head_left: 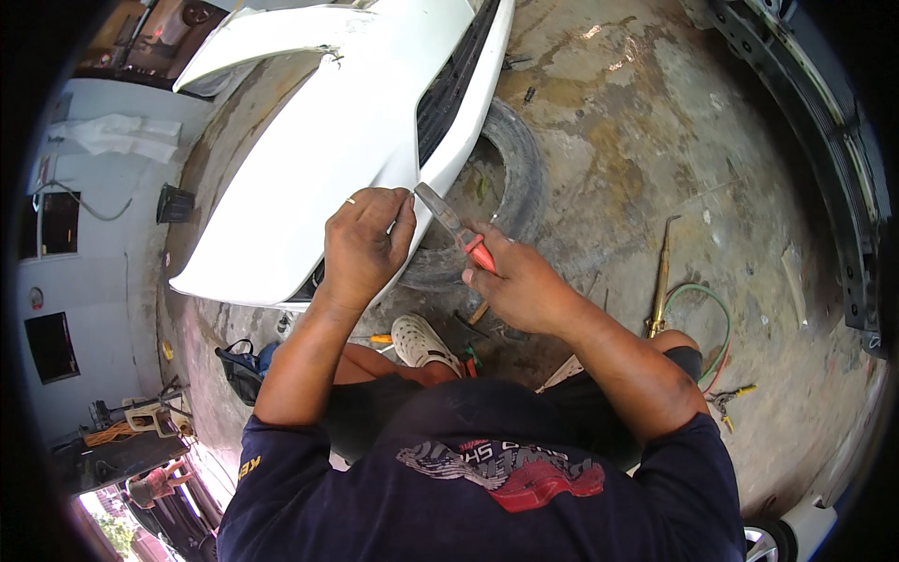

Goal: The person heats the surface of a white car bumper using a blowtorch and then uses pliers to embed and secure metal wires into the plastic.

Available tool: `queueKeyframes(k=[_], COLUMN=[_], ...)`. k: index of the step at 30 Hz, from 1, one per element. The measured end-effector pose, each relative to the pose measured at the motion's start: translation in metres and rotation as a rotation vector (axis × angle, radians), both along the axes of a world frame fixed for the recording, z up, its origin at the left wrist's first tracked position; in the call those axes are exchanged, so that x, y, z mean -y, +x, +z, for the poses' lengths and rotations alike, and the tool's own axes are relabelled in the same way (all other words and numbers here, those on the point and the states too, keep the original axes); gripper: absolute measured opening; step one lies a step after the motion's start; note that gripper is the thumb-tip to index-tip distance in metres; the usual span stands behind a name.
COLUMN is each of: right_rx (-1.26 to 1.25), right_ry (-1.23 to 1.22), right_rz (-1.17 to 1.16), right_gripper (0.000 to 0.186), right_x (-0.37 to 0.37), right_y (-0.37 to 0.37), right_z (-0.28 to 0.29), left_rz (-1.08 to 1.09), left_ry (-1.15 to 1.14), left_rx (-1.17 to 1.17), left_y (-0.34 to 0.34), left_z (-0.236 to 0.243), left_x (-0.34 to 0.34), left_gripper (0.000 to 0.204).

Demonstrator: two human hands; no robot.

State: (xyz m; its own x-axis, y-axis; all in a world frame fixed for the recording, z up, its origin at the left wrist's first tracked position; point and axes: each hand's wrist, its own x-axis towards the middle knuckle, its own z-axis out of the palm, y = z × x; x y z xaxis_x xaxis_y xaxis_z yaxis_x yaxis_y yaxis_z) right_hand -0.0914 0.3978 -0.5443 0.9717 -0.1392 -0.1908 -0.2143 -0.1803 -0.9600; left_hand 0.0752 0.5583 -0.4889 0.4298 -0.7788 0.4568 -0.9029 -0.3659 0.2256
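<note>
A white car bumper [323,131] with a dark grille slot lies in front of me, partly over a black tyre [524,173]. My left hand [368,245] is closed at the bumper's near edge, thumb and forefinger pinched together. What it pinches is too small to make out; a short pale piece shows by its knuckles. My right hand [524,281] grips the red handles of pliers [448,214]. The jaws of the pliers meet the bumper's edge beside the slot, close to my left fingertips. Whether they bite on anything cannot be seen.
A brass gas torch [663,272] with green and red hoses lies on the stained concrete at right, near yellow-handled pliers [730,401]. A wooden-handled tool [478,313] is by my shoe [420,342]. A dark bag [242,367] sits at left. A long black car part [824,122] stands far right.
</note>
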Motion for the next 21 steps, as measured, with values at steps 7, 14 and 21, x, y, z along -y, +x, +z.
queueKeyframes(k=[7,14,21], right_rx=[-0.069,-0.110,0.023], right_ry=[0.033,0.609,0.189], right_rz=[0.046,0.102,0.001], right_gripper=[0.065,0.052,0.042], right_x=[0.003,0.001,0.007], right_y=[0.000,0.001,0.010], right_z=[0.002,0.006,-0.005], left_rz=[-0.010,-0.064,-0.148], left_ry=[0.023,-0.024,0.025], left_rx=[0.056,0.128,0.063], left_y=[-0.001,0.003,0.012], left_z=[-0.001,0.004,0.010], left_x=[0.001,-0.001,0.000], left_gripper=[0.010,0.012,0.010])
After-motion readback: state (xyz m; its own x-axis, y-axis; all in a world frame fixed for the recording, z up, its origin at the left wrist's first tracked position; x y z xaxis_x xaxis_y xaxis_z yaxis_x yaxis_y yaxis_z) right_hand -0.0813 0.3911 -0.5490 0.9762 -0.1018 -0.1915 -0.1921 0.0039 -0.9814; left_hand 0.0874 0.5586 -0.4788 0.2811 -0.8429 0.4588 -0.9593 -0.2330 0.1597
